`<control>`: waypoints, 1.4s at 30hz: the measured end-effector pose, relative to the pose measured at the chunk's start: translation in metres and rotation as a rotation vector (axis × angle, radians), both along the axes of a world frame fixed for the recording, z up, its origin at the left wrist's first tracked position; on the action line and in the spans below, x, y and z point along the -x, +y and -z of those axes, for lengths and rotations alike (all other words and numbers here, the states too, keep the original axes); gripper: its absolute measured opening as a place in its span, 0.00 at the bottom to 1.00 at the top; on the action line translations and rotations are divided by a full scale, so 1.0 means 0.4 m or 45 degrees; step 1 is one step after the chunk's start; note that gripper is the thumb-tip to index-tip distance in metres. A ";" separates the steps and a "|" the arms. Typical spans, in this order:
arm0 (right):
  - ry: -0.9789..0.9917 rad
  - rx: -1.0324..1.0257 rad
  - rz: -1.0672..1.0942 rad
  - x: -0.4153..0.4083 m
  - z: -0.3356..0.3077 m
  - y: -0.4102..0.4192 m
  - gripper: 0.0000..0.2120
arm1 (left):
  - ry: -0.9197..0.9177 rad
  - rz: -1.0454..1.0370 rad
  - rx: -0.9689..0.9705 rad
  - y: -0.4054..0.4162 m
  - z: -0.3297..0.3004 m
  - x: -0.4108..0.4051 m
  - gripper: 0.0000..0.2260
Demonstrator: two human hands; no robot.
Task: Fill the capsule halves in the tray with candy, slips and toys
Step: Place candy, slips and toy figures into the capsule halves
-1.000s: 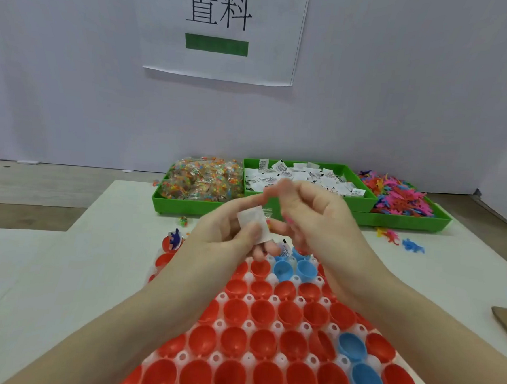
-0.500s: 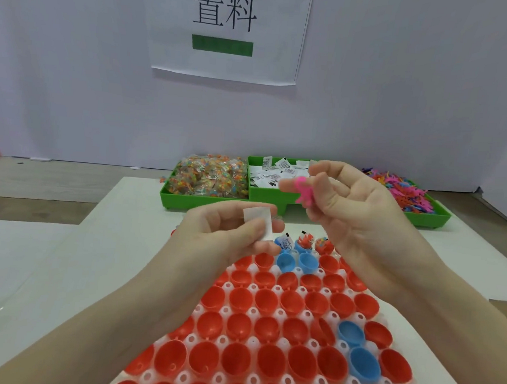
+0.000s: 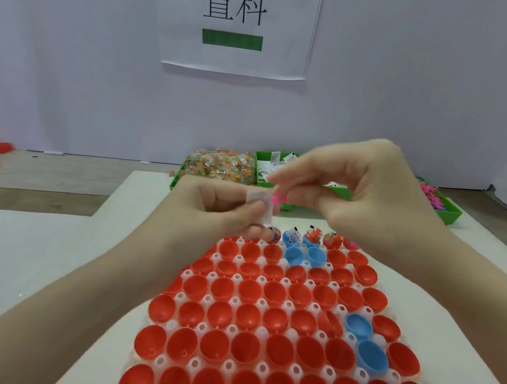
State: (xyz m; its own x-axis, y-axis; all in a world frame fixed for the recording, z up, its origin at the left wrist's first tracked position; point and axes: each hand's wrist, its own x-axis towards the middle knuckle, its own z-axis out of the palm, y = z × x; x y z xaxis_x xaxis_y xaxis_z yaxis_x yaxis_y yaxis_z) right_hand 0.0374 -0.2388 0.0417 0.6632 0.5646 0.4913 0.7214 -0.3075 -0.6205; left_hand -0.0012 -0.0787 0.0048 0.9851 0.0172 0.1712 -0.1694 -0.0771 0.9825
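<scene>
Right hand [image 3: 363, 193], pinching pink toy [image 3: 278, 199], is closing back in against slip [image 3: 259, 202] pinched by left hand [image 3: 215, 207]; bundling both, probably for one capsule half.

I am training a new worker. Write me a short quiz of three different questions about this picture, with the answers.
1. True or false: the left hand holds a white paper slip.
2. Multiple choice: the small toy pinched by the right hand is A) blue, B) pink, C) green.
3. Fill in: the capsule halves that already have contents sit in the tray's ____ row.

Key: 1 true; 2 B; 3 far.
</scene>
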 end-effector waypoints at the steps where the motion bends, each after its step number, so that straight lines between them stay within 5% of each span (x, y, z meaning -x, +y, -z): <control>1: -0.083 0.081 0.002 -0.001 -0.008 0.009 0.17 | -0.009 0.005 -0.046 0.005 -0.010 -0.003 0.07; 5: -0.227 0.187 0.076 -0.012 -0.033 0.044 0.16 | -0.032 0.074 -0.142 0.023 -0.058 -0.009 0.10; 11: -0.099 0.221 0.092 -0.035 -0.044 0.080 0.20 | -0.003 0.047 -0.422 0.052 -0.091 -0.009 0.14; 16: 0.004 0.219 0.026 -0.072 -0.022 0.122 0.13 | 0.033 -0.089 -0.169 0.078 -0.050 -0.016 0.21; 24: 0.143 0.367 -0.089 -0.137 0.152 0.202 0.03 | 0.482 -0.193 0.387 0.144 0.093 -0.038 0.24; 29: 0.253 0.520 -0.106 -0.151 0.239 0.227 0.02 | 0.141 -0.560 -0.634 0.161 0.193 -0.029 0.05; 33: 0.261 0.596 -0.096 -0.149 0.246 0.237 0.04 | -0.129 -0.442 -1.294 0.162 0.242 0.013 0.19; 35: 0.268 0.622 -0.115 -0.148 0.244 0.241 0.05 | -0.128 -0.391 -1.413 0.153 0.247 0.026 0.28; 42: 0.232 0.815 -0.138 -0.135 0.247 0.257 0.06 | -0.122 -0.374 -1.446 0.148 0.274 0.031 0.28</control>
